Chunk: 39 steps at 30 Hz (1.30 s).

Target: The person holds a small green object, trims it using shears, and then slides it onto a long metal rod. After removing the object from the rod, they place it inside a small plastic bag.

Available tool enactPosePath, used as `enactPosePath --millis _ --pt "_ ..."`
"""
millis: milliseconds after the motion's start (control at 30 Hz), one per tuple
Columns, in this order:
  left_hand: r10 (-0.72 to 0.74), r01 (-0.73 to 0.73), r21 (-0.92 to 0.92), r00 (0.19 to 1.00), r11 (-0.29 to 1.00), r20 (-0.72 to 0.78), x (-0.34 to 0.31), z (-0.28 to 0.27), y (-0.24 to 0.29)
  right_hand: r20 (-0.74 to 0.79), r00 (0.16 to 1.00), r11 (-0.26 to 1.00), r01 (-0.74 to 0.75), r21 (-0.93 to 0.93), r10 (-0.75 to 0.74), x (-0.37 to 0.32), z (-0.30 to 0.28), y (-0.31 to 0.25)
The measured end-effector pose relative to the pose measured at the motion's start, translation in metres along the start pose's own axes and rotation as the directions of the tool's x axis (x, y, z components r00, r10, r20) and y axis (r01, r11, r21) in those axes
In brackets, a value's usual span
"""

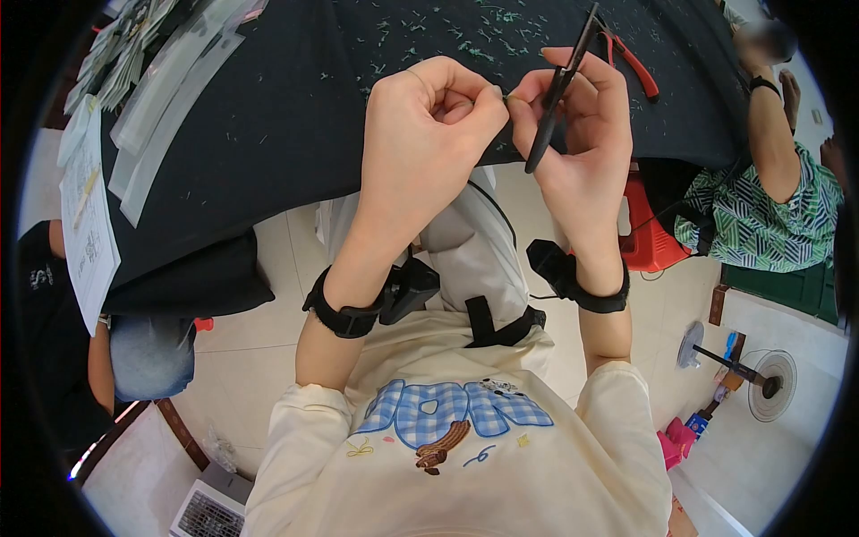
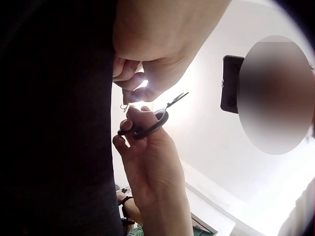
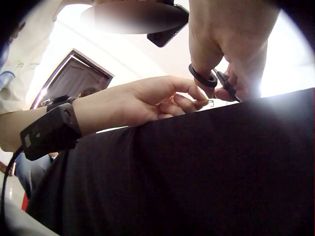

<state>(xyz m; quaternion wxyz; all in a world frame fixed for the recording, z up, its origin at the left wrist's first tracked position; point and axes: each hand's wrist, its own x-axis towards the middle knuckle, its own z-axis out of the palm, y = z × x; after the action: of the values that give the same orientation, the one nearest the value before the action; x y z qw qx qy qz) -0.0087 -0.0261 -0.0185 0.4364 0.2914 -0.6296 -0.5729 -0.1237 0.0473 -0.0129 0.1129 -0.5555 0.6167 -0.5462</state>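
Both hands meet over the near part of the black-covered table. The left hand (image 1: 429,125) pinches a tiny thin piece (image 3: 211,103) between thumb and forefinger; it looks like a small wire loop in the right wrist view. Close beside it, the right hand (image 1: 586,143) has thumb and forefinger at the same piece. Black-handled scissors (image 1: 553,103) hang on the right hand, a handle loop around a finger, and show again in the left wrist view (image 2: 152,125). Whether the right fingertips also grip the piece, I cannot tell.
Small green scraps (image 1: 465,45) are scattered over the black cloth (image 1: 268,107). Red-handled pliers (image 1: 637,67) lie beyond the right hand. Clear plastic strips (image 1: 170,98) and a marked paper sheet (image 1: 88,215) are at the left. Another person's arm (image 1: 774,134) is at the right edge.
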Motion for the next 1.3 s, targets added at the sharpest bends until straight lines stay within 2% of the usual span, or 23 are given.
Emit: enactPosePath --millis 233,567,633,867,933,1067,1133,1300 --pt "0.011 -0.011 0.0 1.0 1.0 -0.01 0.0 0.0 0.0 -0.032 0.999 1.0 -0.013 -0.025 0.012 -0.002 0.0 -0.002" --pt "-0.008 0.008 0.001 1.0 1.0 -0.001 0.0 0.0 0.0 -0.002 0.999 0.999 0.032 -0.024 -0.032 0.001 0.001 0.002" --pt "0.011 -0.011 -0.01 1.0 1.0 -0.001 0.0 0.0 -0.001 -0.09 0.991 0.995 0.102 0.021 -0.1 0.003 0.005 0.007" --pt "0.02 -0.022 0.035 0.998 0.999 0.053 -0.002 -0.002 -0.001 -0.109 0.991 0.996 0.083 0.009 -0.082 0.0 0.003 0.005" --pt "0.006 -0.009 0.044 0.998 0.999 0.06 -0.002 -0.002 0.0 -0.017 1.0 1.0 0.01 0.012 -0.01 -0.001 -0.001 0.001" --pt "-0.002 -0.002 0.059 0.998 0.998 0.058 -0.002 -0.001 0.001 -0.018 1.0 1.0 -0.003 0.014 0.003 -0.002 -0.001 -0.001" --pt "0.018 -0.018 -0.007 1.0 1.0 -0.005 -0.001 0.002 -0.001 -0.03 0.999 0.999 -0.013 0.051 0.014 -0.002 -0.001 -0.003" --pt "0.011 -0.011 -0.002 1.0 1.0 -0.003 -0.002 0.002 0.001 -0.134 0.991 0.993 0.033 0.111 -0.018 -0.001 0.0 -0.001"
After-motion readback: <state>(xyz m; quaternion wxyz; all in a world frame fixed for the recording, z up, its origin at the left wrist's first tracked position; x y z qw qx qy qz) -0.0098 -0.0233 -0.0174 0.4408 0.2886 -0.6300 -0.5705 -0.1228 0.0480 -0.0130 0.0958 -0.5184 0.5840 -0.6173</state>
